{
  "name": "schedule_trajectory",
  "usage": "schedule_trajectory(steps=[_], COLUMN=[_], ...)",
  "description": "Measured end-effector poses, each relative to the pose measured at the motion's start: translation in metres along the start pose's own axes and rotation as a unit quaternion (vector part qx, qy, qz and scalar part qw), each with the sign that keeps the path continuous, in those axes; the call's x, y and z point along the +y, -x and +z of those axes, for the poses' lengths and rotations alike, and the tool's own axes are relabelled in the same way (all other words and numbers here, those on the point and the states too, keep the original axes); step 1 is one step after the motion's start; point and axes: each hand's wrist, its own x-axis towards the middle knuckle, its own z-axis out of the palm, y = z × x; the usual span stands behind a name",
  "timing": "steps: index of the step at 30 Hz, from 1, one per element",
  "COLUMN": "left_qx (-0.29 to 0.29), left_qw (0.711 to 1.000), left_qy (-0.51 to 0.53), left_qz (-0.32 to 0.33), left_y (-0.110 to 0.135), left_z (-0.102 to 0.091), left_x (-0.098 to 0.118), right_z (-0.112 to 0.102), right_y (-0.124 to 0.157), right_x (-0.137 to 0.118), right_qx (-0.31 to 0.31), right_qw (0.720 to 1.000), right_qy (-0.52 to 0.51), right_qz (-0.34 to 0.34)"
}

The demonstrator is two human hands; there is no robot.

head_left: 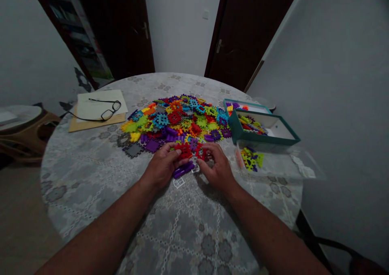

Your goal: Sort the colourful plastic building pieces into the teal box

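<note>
In the head view, our left hand (162, 164) grasps a red notched piece (184, 150); our right hand (218, 166) pinches another red piece (199, 151), both beside the colourful pile (174, 118) on the desk (164, 230).

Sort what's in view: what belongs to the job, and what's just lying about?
Likely the job's:
red pieces at the left hand and right hand
heap of coloured pieces
green box and clear tray with pieces

Probably just lying about:
eyeglasses
white paper
</note>
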Motion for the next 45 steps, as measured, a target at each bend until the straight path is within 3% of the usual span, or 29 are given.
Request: schedule_trajectory(steps=[8,13,15,19,23,28,35,39,42,45], left_qx=[-0.044,-0.092,-0.076,0.025,0.096,0.105,0.097,0.094,0.098,0.105], left_qw=[0.999,0.994,0.995,0.999,0.992,0.992,0.992,0.991,0.990,0.988], left_qy=[0.001,-0.049,-0.056,-0.023,0.013,0.009,-0.029,-0.052,-0.060,-0.074], left_qz=[-0.032,-0.026,-0.022,0.024,0.077,0.074,0.075,0.080,0.084,0.091], left_y=[0.002,0.005,0.004,-0.002,-0.008,-0.007,-0.003,-0.002,-0.002,-0.004], left_z=[-0.002,-0.001,-0.001,-0.004,-0.010,-0.012,-0.006,-0.004,-0.006,-0.009], left_x=[0.001,0.000,0.002,0.010,0.020,0.022,0.021,0.019,0.018,0.016], right_z=[0.005,0.011,0.011,0.005,0.003,0.011,0.010,0.008,0.014,0.026], right_y=[0.000,-0.004,-0.004,-0.003,0.001,0.003,0.001,0.001,0.003,0.006], right_x=[0.001,-0.001,-0.001,0.001,-0.002,-0.012,-0.003,-0.001,-0.008,-0.017], right_qx=[-0.010,-0.060,-0.064,-0.075,-0.171,-0.265,-0.254,-0.204,-0.199,-0.245], right_qw=[0.992,0.980,0.983,0.987,0.971,0.944,0.938,0.954,0.962,0.949], right_qy=[0.060,0.076,0.072,0.069,0.092,0.162,0.221,0.214,0.164,0.149], right_qz=[-0.112,-0.171,-0.159,-0.126,-0.139,-0.114,-0.078,-0.051,-0.093,-0.128])
